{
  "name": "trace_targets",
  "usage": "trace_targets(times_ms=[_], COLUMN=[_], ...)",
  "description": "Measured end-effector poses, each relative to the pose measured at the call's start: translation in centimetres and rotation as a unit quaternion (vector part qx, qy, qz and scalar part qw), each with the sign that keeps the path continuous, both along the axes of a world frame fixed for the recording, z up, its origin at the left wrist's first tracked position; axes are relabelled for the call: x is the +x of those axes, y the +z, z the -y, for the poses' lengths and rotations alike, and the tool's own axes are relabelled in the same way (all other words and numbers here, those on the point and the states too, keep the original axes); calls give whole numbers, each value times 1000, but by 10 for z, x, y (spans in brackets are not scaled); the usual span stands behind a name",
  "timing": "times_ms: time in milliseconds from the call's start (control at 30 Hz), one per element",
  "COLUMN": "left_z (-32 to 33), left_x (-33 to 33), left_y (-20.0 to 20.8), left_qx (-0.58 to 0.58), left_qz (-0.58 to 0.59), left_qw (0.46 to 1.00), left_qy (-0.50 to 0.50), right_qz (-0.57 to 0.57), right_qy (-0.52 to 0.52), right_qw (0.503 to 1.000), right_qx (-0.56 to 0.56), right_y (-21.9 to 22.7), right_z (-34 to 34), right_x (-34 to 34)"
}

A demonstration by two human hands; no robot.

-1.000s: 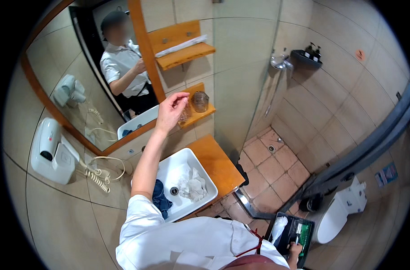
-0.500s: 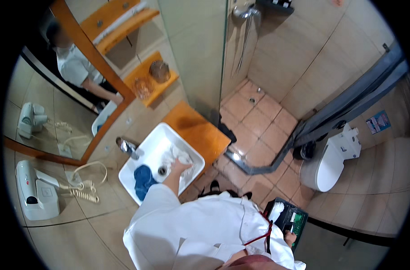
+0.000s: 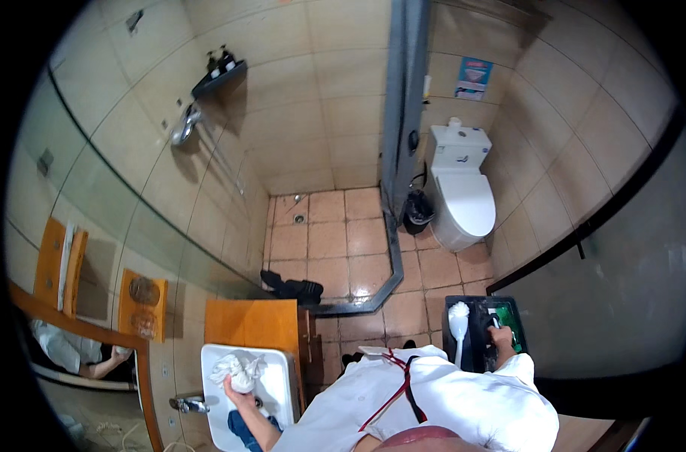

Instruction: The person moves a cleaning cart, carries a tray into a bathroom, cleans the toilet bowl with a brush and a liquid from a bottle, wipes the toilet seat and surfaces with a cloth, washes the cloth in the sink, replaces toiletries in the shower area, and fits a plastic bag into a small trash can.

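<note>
My left hand (image 3: 236, 390) is over the white sink (image 3: 286, 377), its fingers closed on a bunched white cloth (image 3: 241, 369). A dark blue cloth (image 3: 242, 431) lies in the sink by my left forearm. On my right side, my right hand (image 3: 501, 337) is closed at the middle of a black cleaning caddy (image 3: 475, 361), its fingers around what looks like the handle. A white toilet brush (image 3: 459, 322) lies along the caddy's left compartment. Green items (image 3: 507, 320) sit in the right compartment, partly hidden by my hand.
A chrome faucet (image 3: 189, 405) stands at the sink's left edge. Beyond the sink is a wooden counter (image 3: 252, 322), beside a glass partition (image 3: 169, 233). A raised dark curb (image 3: 392, 282) borders the shower floor. Farther right stand a bin (image 3: 418, 212) and a white toilet (image 3: 463, 203).
The view has swung right, toward the shower and toilet. My left hand has gathered the white cloth and raised it from the sink's bottom. My right hand stays at the caddy.
</note>
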State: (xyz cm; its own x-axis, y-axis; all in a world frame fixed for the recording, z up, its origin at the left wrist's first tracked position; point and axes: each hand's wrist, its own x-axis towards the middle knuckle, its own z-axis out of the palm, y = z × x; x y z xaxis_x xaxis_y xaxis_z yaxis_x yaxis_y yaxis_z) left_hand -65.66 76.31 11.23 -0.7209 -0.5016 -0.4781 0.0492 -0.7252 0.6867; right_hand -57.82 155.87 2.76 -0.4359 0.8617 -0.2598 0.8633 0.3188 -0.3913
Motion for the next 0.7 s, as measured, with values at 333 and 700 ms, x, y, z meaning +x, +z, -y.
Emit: trace_targets(times_ms=[333,700], left_z=[-184,-529], left_x=[-142,-138], left_y=[133,79], left_qx=[-75,-456], left_qz=[-158,-150], left_qw=[913,499], left_qy=[-367,-721], right_qz=[-144,-279], right_qy=[154,334], right_qw=[977,900], right_qx=[-45,8], right_y=[31,100], right_z=[86,110], right_x=[-117,-112])
